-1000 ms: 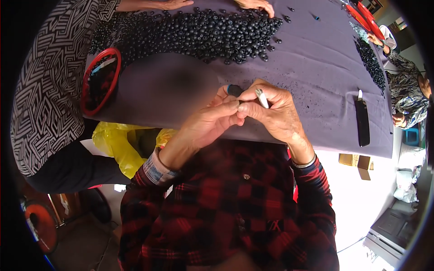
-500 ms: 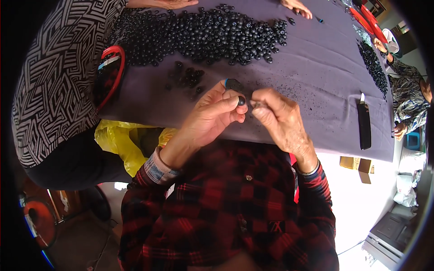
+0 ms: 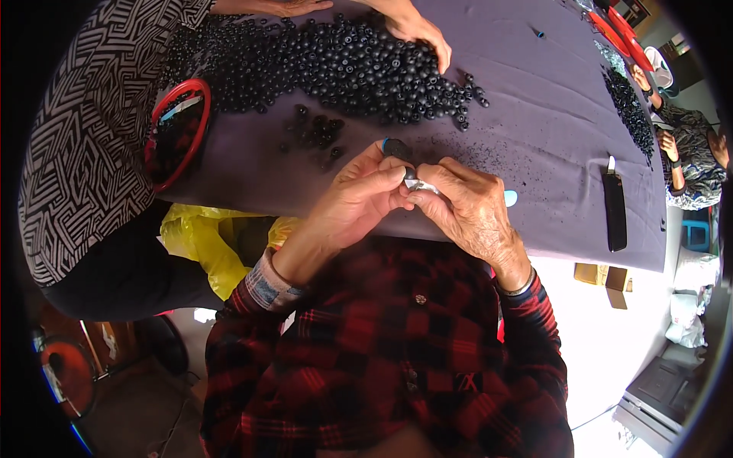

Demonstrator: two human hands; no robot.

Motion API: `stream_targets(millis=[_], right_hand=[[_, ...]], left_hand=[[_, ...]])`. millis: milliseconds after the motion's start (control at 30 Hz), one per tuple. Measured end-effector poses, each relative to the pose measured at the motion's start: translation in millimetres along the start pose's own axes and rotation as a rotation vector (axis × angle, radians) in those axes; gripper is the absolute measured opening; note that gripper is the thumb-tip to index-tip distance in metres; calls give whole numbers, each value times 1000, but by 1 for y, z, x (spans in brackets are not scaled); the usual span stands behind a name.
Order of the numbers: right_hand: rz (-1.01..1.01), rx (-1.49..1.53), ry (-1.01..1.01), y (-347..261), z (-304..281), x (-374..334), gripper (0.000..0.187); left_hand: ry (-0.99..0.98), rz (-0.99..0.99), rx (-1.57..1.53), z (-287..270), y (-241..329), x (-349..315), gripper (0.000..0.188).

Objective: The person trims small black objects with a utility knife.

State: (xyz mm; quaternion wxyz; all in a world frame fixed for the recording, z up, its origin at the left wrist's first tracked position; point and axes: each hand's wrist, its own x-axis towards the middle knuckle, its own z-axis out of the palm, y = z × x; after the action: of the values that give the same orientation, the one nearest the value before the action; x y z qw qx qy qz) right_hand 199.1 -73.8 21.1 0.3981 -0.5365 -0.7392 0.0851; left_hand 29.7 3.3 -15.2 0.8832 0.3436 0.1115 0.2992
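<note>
My left hand (image 3: pixel 359 191) pinches a small round black piece (image 3: pixel 410 173) between thumb and fingers. One of its fingers wears a dark cover with a blue rim (image 3: pixel 394 147). Close against it, my right hand (image 3: pixel 473 206) is closed round a small knife, whose short silvery blade (image 3: pixel 420 185) meets the black piece. A pale blue end (image 3: pixel 510 198), seemingly its handle, shows behind the right hand; the rest is hidden in the palm. Beyond my hands lies a big heap of similar black pieces (image 3: pixel 366 69), with a smaller cluster (image 3: pixel 317 130) nearer me.
A purple-grey cloth (image 3: pixel 534 114) covers the table, with dark crumbs (image 3: pixel 489 156) scattered on it. At left, beside a person in a patterned top, is a red-rimmed basin (image 3: pixel 200 130). Another person's hand (image 3: pixel 420 34) touches the heap. A long black object with a white tip (image 3: pixel 615 210) lies right.
My right hand has moved left and brought the blade to the black piece. The other person's hand has come from the far right onto the heap, and several pieces there have shifted.
</note>
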Motion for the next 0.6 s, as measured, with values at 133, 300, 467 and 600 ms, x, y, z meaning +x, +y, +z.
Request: stream_targets(millis=[133, 300, 467, 600], right_hand=[[-5, 42, -17, 11, 2, 3, 18], [123, 265, 50, 25, 16, 12, 14], [326, 51, 158, 43, 14, 25, 18], [488, 215, 133, 56, -2, 24, 24]], left_hand=[[-35, -28, -45, -10, 0, 12, 22], [-60, -59, -67, -28, 3, 32, 19], [10, -105, -96, -26, -11, 28, 23], [4, -168, -92, -32, -12, 36, 26]])
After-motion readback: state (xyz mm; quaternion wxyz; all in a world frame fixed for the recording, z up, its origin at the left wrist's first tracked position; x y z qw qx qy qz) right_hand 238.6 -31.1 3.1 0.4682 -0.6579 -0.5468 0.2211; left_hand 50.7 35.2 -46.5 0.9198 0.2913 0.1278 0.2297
